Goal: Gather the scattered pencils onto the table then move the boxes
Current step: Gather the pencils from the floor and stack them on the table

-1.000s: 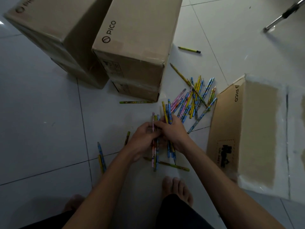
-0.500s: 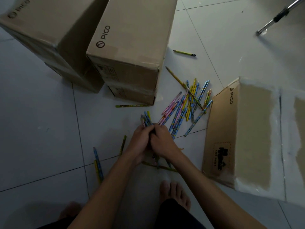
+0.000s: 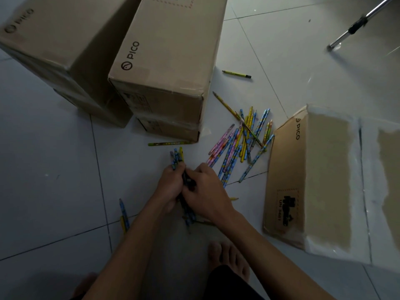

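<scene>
A bundle of colourful pencils (image 3: pixel 178 157) is gripped between my left hand (image 3: pixel 171 184) and my right hand (image 3: pixel 205 189), low over the white tiled floor. Its ends stick out above and below the hands. A loose pile of pencils (image 3: pixel 242 144) lies on the floor just right of the hands. Single pencils lie apart: a green one (image 3: pixel 166 144) by the middle box, a yellow one (image 3: pixel 236 73) farther back, and two (image 3: pixel 123 215) left of my left forearm. Three cardboard boxes stand around: left (image 3: pixel 49 44), middle (image 3: pixel 166 68), right (image 3: pixel 320 176).
My bare right foot (image 3: pixel 229 256) is planted just below the hands, and the left foot (image 3: pixel 86 282) shows at the bottom edge. A metal leg (image 3: pixel 355 24) slants in at the top right. No table is in view.
Both hands have closed tighter around the bundle and drawn it together, tilting it more upright. The camera has shifted a little, and the pencil pile on the floor stays put.
</scene>
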Available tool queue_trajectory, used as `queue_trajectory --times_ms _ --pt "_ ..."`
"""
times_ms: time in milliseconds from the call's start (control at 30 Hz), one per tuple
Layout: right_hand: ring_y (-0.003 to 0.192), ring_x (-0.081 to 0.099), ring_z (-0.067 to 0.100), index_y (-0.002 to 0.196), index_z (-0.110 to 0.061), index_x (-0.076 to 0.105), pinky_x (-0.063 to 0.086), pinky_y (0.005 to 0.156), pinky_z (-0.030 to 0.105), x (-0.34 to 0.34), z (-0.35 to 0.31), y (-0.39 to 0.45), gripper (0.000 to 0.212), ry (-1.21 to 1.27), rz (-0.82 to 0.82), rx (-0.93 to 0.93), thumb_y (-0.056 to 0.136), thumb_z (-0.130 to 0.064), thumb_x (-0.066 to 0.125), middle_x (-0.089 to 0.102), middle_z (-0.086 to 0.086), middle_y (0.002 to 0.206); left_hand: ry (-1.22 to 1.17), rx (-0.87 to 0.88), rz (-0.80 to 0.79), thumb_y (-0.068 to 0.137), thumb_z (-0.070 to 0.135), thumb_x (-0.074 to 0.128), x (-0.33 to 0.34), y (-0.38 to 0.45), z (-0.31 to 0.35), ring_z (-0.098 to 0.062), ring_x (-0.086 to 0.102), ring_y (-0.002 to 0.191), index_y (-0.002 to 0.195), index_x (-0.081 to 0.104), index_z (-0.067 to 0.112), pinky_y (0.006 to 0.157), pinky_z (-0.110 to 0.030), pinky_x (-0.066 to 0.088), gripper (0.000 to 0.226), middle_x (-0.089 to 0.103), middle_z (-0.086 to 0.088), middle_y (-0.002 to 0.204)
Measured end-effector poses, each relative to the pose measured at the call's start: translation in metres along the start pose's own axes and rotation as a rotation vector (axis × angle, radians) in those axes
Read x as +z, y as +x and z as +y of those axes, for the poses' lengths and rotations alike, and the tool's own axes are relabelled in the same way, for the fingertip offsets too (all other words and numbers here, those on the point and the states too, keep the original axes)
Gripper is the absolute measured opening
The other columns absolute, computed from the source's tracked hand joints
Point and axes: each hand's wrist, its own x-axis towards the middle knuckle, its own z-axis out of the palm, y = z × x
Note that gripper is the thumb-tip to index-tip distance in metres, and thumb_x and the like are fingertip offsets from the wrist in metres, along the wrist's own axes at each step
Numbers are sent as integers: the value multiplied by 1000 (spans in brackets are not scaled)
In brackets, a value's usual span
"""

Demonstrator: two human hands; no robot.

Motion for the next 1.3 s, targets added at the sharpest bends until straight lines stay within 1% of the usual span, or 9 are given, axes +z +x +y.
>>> queue_trajectory --times_ms 133,233,333,433,533,733,967,1233,1300 --pt "67 63 10 89 -16 77 55 66 34 -22 21 11 16 130 155 182 80 -18 64 70 -1 75 113 129 22 106 30 41 -12 1 2 -19 56 62 105 49 7 58 -34 49 24 57 -9 81" --pt "63 68 13 85 -19 71 60 65 41 -33 43 20 8 175 260 364 85 -16 63 68 -3 67 193 183 28 106 32 41 -18 3 0 -15 46 56 91 43 15 56 -30 41 23 51 -4 74" --pt "67 66 16 90 -17 64 60 67 43 -37 51 31 5 126 289 387 91 -21 67 67 0 71 294 222 44 103 39 46 -23 7 -5 -18 48 60 85 46 18 59 -31 40 28 53 -3 73" --pt "72 64 21 91 -14 55 51 63 36 -32 50 44 26 13 233 340 90 -36 69 66 4 78 345 233 52 99 46 52 -23 8 -6 -20 50 59 80 49 18 59 -33 40 33 54 -4 70" --pt "75 60 31 95 -14 47 49 60 41 -25 48 56 41 -152 174 304 88 -50 67 63 10 83 366 231 28 97 47 55 -19 7 -4 -18 49 54 76 52 18 56 -32 39 35 54 -2 65" --pt "82 63 32 96 -11 55 47 61 36 -24 48 60 27 -227 101 295 86 -33 68 66 12 88 368 241 -31 96 47 57 -16 8 -5 -16 45 50 73 50 20 57 -35 36 35 50 1 59" --pt "85 62 37 96 -9 54 38 61 32 -19 37 37 33 -213 -33 336 77 -29 73 64 16 93 366 233 -14 95 44 59 -13 10 -6 -17 48 51 76 56 17 58 -35 39 33 53 1 59" --pt "81 63 32 88 -11 57 39 58 31 1 42 18 30 -142 -68 255 73 -31 73 66 11 83 510 283 69 87 24 72 -10 11 -9 -13 63 80 94 74 17 62 -18 44 10 71 2 87" --pt "77 62 30 88 -12 57 47 57 35 -3 42 19 32 -120 -64 268 69 -31 76 66 9 81 507 280 78 86 23 73 -9 11 -9 -15 65 83 94 74 18 68 -22 45 10 72 1 89"
